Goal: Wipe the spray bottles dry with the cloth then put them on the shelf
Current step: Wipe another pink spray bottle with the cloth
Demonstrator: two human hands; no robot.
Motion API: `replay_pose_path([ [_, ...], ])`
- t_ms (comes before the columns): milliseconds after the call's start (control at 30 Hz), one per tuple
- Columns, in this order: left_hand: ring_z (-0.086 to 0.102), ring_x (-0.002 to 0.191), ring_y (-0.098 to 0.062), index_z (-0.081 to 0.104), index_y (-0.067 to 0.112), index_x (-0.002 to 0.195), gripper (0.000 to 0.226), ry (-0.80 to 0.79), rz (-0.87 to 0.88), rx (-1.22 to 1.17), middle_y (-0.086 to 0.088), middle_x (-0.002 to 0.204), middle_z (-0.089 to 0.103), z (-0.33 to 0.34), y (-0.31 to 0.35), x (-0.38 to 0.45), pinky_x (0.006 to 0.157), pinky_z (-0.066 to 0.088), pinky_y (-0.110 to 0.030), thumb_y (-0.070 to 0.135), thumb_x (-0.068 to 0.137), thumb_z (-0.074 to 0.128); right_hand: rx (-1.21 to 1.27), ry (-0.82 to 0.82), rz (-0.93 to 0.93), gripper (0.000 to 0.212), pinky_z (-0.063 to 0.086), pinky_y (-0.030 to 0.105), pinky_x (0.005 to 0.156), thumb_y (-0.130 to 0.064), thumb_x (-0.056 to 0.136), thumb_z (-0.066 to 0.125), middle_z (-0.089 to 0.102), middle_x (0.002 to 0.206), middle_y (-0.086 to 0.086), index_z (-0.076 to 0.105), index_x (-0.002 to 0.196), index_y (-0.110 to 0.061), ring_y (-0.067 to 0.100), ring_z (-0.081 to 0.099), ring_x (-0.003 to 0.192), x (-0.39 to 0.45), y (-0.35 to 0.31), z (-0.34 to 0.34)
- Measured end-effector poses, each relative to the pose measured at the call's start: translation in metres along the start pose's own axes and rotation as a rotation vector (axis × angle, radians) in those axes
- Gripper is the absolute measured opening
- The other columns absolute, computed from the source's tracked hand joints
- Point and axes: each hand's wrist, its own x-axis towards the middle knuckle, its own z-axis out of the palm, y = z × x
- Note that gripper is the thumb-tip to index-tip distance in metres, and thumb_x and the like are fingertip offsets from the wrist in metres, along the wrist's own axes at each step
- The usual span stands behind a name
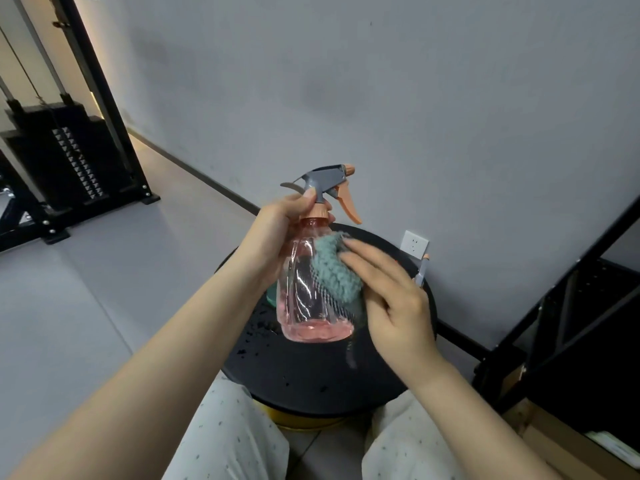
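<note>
Clear pink plastic spray bottle (313,289) upright, neck gripped by left hand (277,233) | right hand (384,289) fingers (363,258) flat, pressing teal knitted cloth (334,271) on its right side | shelf (568,306) right.

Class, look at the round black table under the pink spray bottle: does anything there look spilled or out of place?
Yes. Water droplets are scattered over the left part of the round black table, below the pink spray bottle. The tabletop is wet there, so a dried bottle set back down could get wet again.

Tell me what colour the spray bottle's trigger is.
Orange, on the trigger; head view shows it best.
</note>
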Motion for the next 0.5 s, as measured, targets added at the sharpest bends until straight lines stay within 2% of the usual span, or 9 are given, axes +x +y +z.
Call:
replay_pose_path([
  [133, 0.059, 0.069, -0.019, 0.058, 0.008, 0.085, 0.018, -0.027, -0.003, 0.040, -0.004, 0.073, 0.060, 0.000, -0.002, 0.002, 0.073, 0.048, -0.034, 0.027, 0.084, 0.057, 0.000, -0.103, 0.033, 0.045, 0.037, 0.024, 0.108, 0.008, 0.088, 0.043, 0.050, 0.133, -0.006, 0.060, 0.125, -0.011, 0.005, 0.044, 0.128, 0.029, -0.001, -0.004],
  [200, 0.058, 0.071, -0.020, 0.059, 0.009, 0.086, 0.019, -0.016, 0.003, 0.065, -0.004, 0.075, 0.060, -0.002, -0.001, 0.004, 0.075, 0.046, -0.035, 0.028, 0.083, 0.057, -0.045, -0.137, -0.017, 0.043, 0.036, 0.026, 0.109, 0.002, 0.089, 0.042, 0.049, 0.134, -0.006, 0.058, 0.126, -0.011, 0.009, 0.043, 0.130, 0.030, -0.001, -0.006],
  [333, 0.060, 0.061, -0.015, 0.061, 0.011, 0.084, 0.017, 0.066, 0.048, 0.141, 0.001, 0.072, 0.065, -0.005, 0.007, 0.006, 0.062, 0.050, -0.026, 0.024, 0.091, 0.053, -0.203, -0.227, -0.264, 0.040, 0.033, 0.033, 0.112, -0.001, 0.090, 0.046, 0.050, 0.135, 0.003, 0.055, 0.128, -0.011, 0.024, 0.039, 0.132, 0.011, 0.004, -0.016],
  [400, 0.061, 0.055, -0.012, 0.061, 0.010, 0.084, 0.019, 0.083, 0.061, 0.159, 0.000, 0.072, 0.065, -0.007, 0.009, 0.008, 0.053, 0.051, -0.021, 0.023, 0.093, 0.051, -0.288, -0.284, -0.375, 0.038, 0.038, 0.038, 0.108, 0.000, 0.092, 0.050, 0.050, 0.134, 0.005, 0.052, 0.127, -0.014, 0.029, 0.039, 0.132, 0.000, 0.007, -0.018],
  [500, 0.062, 0.054, -0.009, 0.062, 0.011, 0.086, 0.017, 0.080, 0.054, 0.220, 0.003, 0.073, 0.067, -0.008, 0.008, 0.008, 0.052, 0.051, -0.019, 0.024, 0.092, 0.052, -0.368, -0.302, -0.453, 0.040, 0.048, 0.044, 0.096, 0.002, 0.089, 0.058, 0.056, 0.130, 0.005, 0.054, 0.125, -0.015, 0.030, 0.044, 0.128, -0.005, 0.009, -0.015],
])
